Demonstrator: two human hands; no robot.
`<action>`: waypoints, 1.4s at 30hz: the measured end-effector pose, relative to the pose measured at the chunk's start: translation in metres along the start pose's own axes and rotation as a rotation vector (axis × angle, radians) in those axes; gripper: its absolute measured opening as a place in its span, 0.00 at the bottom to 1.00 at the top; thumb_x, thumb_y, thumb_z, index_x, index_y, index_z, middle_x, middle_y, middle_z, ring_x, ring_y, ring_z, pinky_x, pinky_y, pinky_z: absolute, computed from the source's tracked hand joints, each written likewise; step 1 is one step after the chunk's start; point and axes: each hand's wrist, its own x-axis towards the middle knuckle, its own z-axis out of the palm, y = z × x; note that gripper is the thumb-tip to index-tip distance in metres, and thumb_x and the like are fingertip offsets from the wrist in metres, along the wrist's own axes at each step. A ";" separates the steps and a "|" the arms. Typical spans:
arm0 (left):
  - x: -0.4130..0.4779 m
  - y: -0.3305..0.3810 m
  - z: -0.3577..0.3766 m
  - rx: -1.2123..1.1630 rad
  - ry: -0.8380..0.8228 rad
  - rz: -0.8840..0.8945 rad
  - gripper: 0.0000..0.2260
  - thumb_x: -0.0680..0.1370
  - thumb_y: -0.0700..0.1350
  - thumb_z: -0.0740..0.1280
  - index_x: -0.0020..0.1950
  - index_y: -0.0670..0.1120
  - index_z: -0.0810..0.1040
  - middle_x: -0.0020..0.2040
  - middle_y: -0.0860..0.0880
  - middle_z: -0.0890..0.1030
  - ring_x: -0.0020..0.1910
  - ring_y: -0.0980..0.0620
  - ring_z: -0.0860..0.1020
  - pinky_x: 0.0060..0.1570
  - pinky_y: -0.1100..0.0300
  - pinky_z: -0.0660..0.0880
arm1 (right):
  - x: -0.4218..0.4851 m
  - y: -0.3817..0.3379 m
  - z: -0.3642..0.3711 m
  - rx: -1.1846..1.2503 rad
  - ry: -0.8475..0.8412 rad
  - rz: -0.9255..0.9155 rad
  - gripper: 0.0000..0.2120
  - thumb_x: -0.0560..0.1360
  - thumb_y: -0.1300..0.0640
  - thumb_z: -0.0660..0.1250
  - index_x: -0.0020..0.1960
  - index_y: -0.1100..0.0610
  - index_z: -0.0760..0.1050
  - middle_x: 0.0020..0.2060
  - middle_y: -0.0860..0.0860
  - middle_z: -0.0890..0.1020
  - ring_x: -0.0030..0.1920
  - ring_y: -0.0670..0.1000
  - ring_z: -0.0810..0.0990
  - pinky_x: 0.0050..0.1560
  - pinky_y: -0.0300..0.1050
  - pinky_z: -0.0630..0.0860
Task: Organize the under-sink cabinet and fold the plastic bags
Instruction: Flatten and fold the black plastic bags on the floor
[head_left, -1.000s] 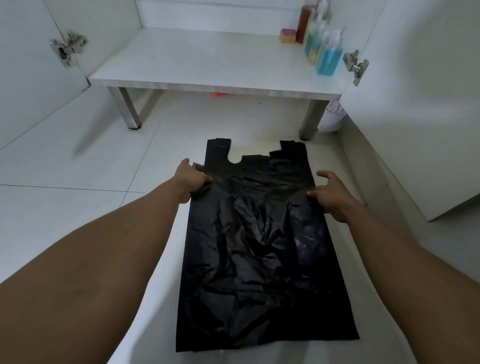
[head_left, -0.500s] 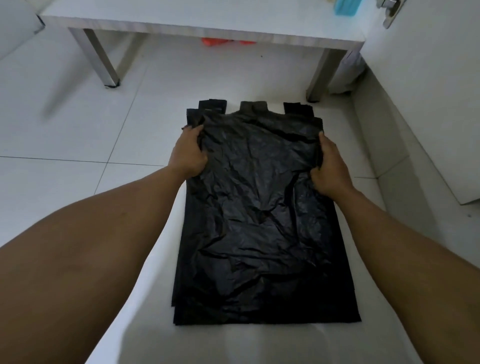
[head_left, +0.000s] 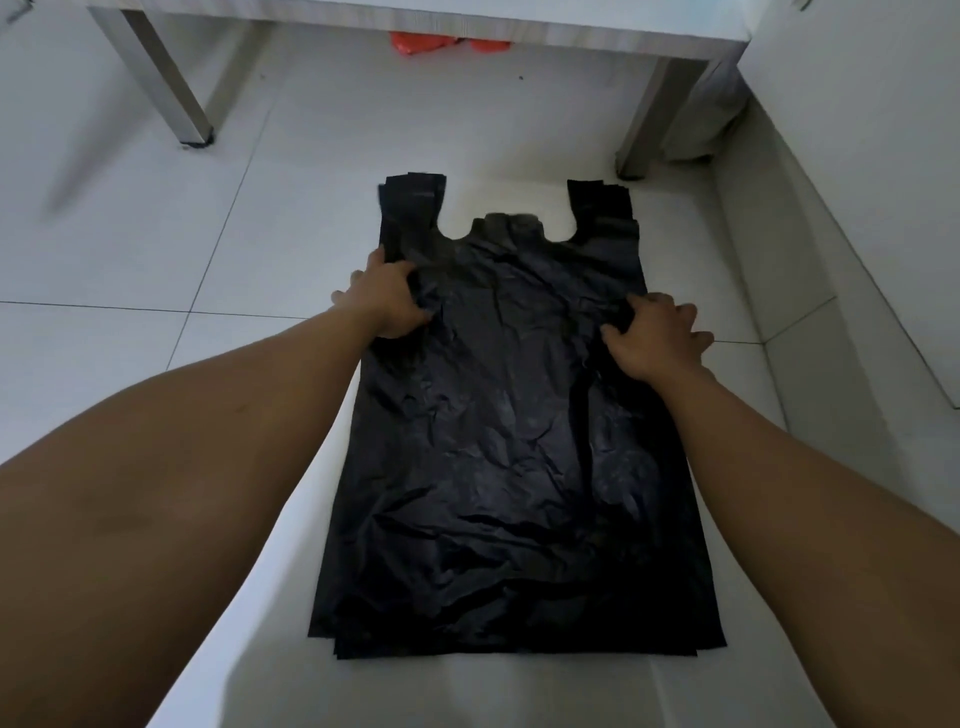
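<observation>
Left hand and right hand each pinch a side edge of the bags, flat on the white surface; an even outward tug should smooth them for folding.

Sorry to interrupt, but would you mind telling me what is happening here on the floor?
A person is handling the black plastic bags, which lie flat on the tiled floor, handles toward the low shelf. The left hand grips their left edge below the handles; the right hand grips the right edge. No fold is made yet.
</observation>
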 end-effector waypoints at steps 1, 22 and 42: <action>-0.002 0.002 0.002 0.052 0.010 -0.032 0.35 0.73 0.58 0.74 0.77 0.57 0.65 0.81 0.45 0.50 0.75 0.36 0.60 0.70 0.35 0.61 | -0.001 0.000 0.002 -0.023 0.009 0.019 0.25 0.78 0.45 0.60 0.74 0.52 0.66 0.72 0.56 0.67 0.70 0.61 0.62 0.66 0.65 0.59; -0.116 -0.036 0.044 0.405 0.051 0.510 0.52 0.65 0.83 0.50 0.81 0.54 0.54 0.81 0.48 0.55 0.81 0.44 0.50 0.76 0.34 0.44 | -0.115 0.024 0.027 -0.173 0.198 -0.207 0.19 0.79 0.38 0.58 0.62 0.48 0.75 0.59 0.50 0.77 0.61 0.55 0.72 0.60 0.56 0.60; -0.143 -0.017 0.056 -0.591 0.098 -0.299 0.36 0.73 0.57 0.74 0.73 0.42 0.65 0.67 0.40 0.71 0.62 0.38 0.74 0.63 0.44 0.76 | -0.133 0.048 0.007 0.450 -0.061 0.300 0.12 0.75 0.51 0.64 0.49 0.61 0.76 0.46 0.56 0.81 0.46 0.59 0.80 0.38 0.43 0.71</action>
